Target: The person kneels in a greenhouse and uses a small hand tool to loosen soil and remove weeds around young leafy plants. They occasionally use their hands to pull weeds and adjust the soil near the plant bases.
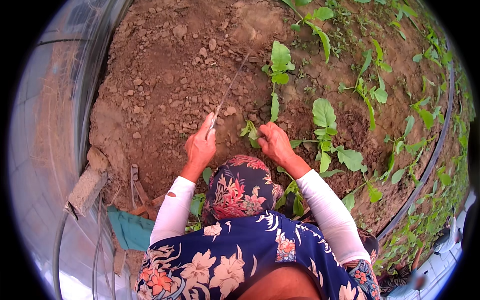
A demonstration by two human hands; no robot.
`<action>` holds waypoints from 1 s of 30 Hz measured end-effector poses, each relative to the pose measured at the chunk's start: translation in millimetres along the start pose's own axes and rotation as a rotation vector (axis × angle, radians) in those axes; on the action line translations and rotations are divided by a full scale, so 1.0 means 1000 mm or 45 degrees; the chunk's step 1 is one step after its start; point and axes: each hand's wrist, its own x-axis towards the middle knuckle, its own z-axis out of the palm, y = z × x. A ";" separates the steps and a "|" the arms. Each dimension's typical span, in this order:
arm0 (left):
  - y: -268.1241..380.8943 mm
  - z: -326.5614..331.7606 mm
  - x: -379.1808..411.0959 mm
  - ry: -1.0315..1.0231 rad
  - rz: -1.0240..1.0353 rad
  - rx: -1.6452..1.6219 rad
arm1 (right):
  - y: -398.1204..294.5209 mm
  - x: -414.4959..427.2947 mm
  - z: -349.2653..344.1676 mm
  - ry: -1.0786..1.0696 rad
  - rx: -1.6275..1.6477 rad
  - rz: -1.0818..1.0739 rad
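Observation:
My left hand (201, 146) grips the near end of a thin metal rod (231, 83), which slants up and to the right over loose brown soil (161, 90). The fingers of my right hand (275, 142) are curled beside a small leafy seedling (250, 132); whether they pinch part of it cannot be told. Just beyond that hand stands a taller seedling with broad green leaves (280, 60). Another leafy plant (324, 116) grows to the right of my right hand. My knee, in flowered cloth (242, 187), is between my forearms.
A clear plastic sheet wall (56, 112) runs along the left. Near it lie a concrete block (85, 189), a green cloth (131, 228) and wood pieces (141, 195). A dark hose (431, 161) curves through plants at right. Other people (407, 279) are at the lower right edge.

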 end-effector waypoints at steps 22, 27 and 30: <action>-0.029 -0.059 -0.032 -0.107 0.075 0.119 | 0.010 -0.010 0.004 0.032 0.082 -0.006; -0.038 -0.058 -0.035 -0.171 0.125 0.111 | 0.008 -0.010 0.002 0.035 0.081 -0.019; -0.037 -0.038 -0.031 -0.249 0.055 0.150 | 0.002 -0.006 0.003 0.013 0.081 -0.032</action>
